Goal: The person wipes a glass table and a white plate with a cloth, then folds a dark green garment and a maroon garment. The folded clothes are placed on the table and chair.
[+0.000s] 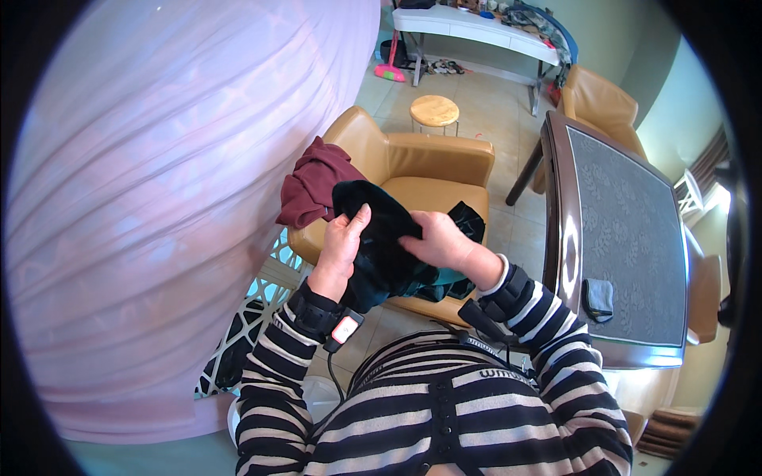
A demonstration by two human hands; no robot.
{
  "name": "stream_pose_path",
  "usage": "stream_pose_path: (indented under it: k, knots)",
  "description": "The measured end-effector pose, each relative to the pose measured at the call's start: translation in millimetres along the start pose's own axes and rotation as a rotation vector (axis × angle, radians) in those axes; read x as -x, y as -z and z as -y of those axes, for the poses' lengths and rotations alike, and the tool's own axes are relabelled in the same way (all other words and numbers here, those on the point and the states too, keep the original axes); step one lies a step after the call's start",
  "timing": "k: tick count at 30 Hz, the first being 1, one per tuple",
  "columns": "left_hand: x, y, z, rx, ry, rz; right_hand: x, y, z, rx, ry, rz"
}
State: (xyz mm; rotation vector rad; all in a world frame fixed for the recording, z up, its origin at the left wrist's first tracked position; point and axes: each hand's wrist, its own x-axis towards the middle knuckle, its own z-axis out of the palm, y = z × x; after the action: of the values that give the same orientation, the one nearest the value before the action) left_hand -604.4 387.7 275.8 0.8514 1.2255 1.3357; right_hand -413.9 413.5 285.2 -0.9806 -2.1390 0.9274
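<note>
Both hands hold a dark green velvet garment [381, 262] over the seat of a tan leather armchair [437, 193]. My left hand [342, 250] pinches its left side, thumb on top and the other fingers hidden beneath the cloth. At its right edge, my right hand [439, 241] grips the fabric between thumb and curled fingers. Part of the garment hangs in loose folds toward the seat, below and right of my right hand. A maroon cloth [315, 178] lies draped over the chair's left armrest, close to my left hand.
A dark-framed table [625, 238] stands right, with a folded grey cloth [598, 299] on it. Pink sheer drapery [178, 208] spans the left, beside a white lattice panel [238, 339]. Beyond the chair are a round wooden stool [434, 110], a pink broom [390, 71] and a white desk [470, 27].
</note>
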Motion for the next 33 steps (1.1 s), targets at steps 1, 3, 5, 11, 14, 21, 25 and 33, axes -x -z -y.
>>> stream_pose_path:
  k: [1,3,5,11,14,21,25,33]
  knots:
    - [0,0,2,0.013,-0.055,0.013,-2,6,-4,0.087,-0.066,0.008]
    - [-5,5,3,-0.093,-0.021,-0.042,-2,14,-9,0.025,-0.041,-0.07]
    - [-7,9,7,-0.111,-0.007,-0.02,-1,24,-14,-0.037,0.064,-0.148]
    - [-16,20,18,-0.116,-0.004,0.132,5,30,-22,-0.056,0.134,-0.148]
    - [-15,28,18,-0.117,0.022,0.16,8,38,-27,-0.45,-0.032,0.031]
    - [-7,30,10,0.078,0.069,0.215,16,36,-35,-0.096,0.108,-0.01]
    - [-5,26,6,0.213,0.106,0.182,28,8,-35,-0.179,0.121,0.067]
    - [-6,23,3,0.317,0.138,0.186,36,-19,-48,-0.134,0.133,0.038]
